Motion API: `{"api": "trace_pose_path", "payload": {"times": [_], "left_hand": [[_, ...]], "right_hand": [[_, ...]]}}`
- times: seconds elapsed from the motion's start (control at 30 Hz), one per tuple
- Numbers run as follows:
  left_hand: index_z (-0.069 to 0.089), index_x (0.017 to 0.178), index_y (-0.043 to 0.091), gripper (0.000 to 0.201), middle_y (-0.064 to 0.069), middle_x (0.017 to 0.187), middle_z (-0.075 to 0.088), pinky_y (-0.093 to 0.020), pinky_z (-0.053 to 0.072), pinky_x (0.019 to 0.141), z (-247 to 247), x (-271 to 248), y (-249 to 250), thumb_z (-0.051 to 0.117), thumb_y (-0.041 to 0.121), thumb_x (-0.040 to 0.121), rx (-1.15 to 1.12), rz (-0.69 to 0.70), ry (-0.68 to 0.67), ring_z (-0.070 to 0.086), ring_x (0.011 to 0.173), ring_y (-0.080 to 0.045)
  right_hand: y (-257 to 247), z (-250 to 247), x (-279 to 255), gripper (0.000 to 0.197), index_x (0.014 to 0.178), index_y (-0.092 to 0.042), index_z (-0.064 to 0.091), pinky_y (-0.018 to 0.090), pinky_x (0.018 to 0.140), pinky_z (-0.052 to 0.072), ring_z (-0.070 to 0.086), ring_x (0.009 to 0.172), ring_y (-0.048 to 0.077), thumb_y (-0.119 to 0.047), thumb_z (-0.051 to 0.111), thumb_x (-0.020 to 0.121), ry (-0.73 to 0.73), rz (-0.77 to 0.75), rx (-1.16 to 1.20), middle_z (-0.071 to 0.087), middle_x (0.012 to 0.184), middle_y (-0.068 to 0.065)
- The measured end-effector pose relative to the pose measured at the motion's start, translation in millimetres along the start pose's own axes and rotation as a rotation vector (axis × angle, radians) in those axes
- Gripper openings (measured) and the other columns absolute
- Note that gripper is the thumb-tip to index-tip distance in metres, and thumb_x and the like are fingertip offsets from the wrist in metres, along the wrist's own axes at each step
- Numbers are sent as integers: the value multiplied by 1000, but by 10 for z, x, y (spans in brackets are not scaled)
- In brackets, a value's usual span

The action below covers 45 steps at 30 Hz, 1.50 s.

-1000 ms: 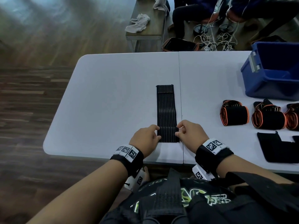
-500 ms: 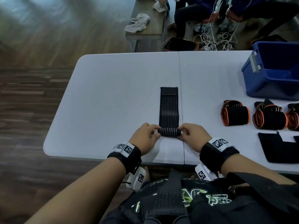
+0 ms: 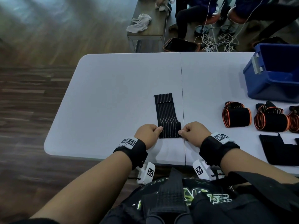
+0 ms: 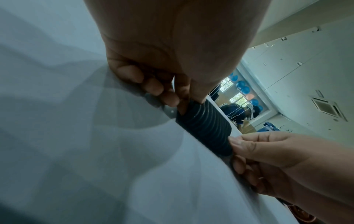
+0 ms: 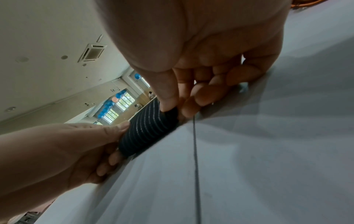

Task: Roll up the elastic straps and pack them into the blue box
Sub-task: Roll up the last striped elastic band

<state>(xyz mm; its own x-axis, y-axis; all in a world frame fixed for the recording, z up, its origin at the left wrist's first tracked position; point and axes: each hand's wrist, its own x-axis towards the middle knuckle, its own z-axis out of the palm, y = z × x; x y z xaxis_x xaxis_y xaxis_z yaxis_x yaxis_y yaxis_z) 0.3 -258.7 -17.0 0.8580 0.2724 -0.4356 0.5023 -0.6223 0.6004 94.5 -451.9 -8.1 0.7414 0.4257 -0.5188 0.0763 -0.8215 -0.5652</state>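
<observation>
A black ribbed elastic strap (image 3: 165, 110) lies lengthwise on the white table (image 3: 113, 94), its near end rolled into a short cylinder (image 4: 205, 127) (image 5: 147, 130). My left hand (image 3: 149, 133) pinches the roll's left end with thumb and fingers (image 4: 184, 104). My right hand (image 3: 192, 132) pinches the right end (image 5: 168, 104). The blue box (image 3: 275, 73) stands open at the far right of the table. Three rolled black-and-orange straps (image 3: 237, 114) lie in front of it.
A flat black strap piece (image 3: 281, 149) lies at the right near edge. A seam (image 3: 182, 94) runs down the table's middle. Behind the table stand a bench with white cloths (image 3: 140, 23), seated people, and tangled cords (image 3: 216, 41) on the floor.
The strap's near end has been rolled up farther between both hands. The flat length on the table has grown shorter and its far end has slid nearer to me.
</observation>
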Motion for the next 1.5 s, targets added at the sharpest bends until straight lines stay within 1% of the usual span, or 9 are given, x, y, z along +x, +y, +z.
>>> {"api": "trace_pose_path", "payload": {"times": [0.13,0.27,0.43,0.57,0.8,0.9,1.03,1.2,1.5], "left_hand": [[55,97,22,19,4,77,62,-34,47,68,33,-52,-58,54,41,100,-49,8,82,60,75,-18],[47,115,28,22,-3,74,66,-33,50,66,53,-139,-87,60,31,98,-88,90,149,63,70,-20],[51,124,33,28,-1,78,64,-27,47,65,79,-162,-124,60,30,97,-59,147,160,60,72,-14],[57,133,26,33,2,96,64,-31,49,83,72,-140,-151,56,28,100,17,186,174,60,89,-15],[49,145,23,52,0,114,53,-33,50,93,61,-194,-273,60,20,95,197,240,96,57,102,-18],[55,140,23,44,1,109,54,-30,49,89,46,-239,-278,60,28,97,151,227,106,57,96,-16],[68,102,15,27,-3,91,63,-29,37,73,40,-224,-229,48,33,103,128,186,135,58,85,-20],[66,81,6,47,-9,74,66,-38,45,69,17,-162,-194,45,40,104,69,105,182,60,74,-25],[43,60,16,55,0,57,47,-32,29,53,12,-109,-140,40,46,105,139,-2,130,44,56,-17]], "right_hand": [[-30,43,-51,21,97,-14,56,35,74,49,62,83,23,-35,58,96,38,-9,-19,65,88,5],[6,139,-89,31,121,-30,43,44,82,53,60,85,17,-30,59,94,98,-128,-80,59,92,-7],[16,182,-138,46,128,-36,40,41,86,51,60,93,16,-23,63,91,161,-239,-98,55,102,-11],[42,193,-128,44,135,-32,46,42,91,50,61,101,18,-32,59,93,141,-233,-183,58,109,-8],[82,76,-97,65,143,-35,37,34,86,47,47,86,5,-40,67,86,-32,-269,-354,45,103,-14],[73,91,-46,45,133,-35,50,37,82,50,55,86,11,-41,61,90,-10,-247,-290,53,92,-14],[25,104,-27,17,107,-30,58,42,81,53,61,88,19,-41,49,98,-32,-213,-252,62,89,-8],[-26,125,8,31,84,-24,53,41,78,53,60,82,21,-43,38,103,-10,-180,-253,62,83,-1],[-57,169,87,45,68,-23,46,42,78,51,58,76,23,-45,31,104,48,-133,-225,58,73,-1]]}}
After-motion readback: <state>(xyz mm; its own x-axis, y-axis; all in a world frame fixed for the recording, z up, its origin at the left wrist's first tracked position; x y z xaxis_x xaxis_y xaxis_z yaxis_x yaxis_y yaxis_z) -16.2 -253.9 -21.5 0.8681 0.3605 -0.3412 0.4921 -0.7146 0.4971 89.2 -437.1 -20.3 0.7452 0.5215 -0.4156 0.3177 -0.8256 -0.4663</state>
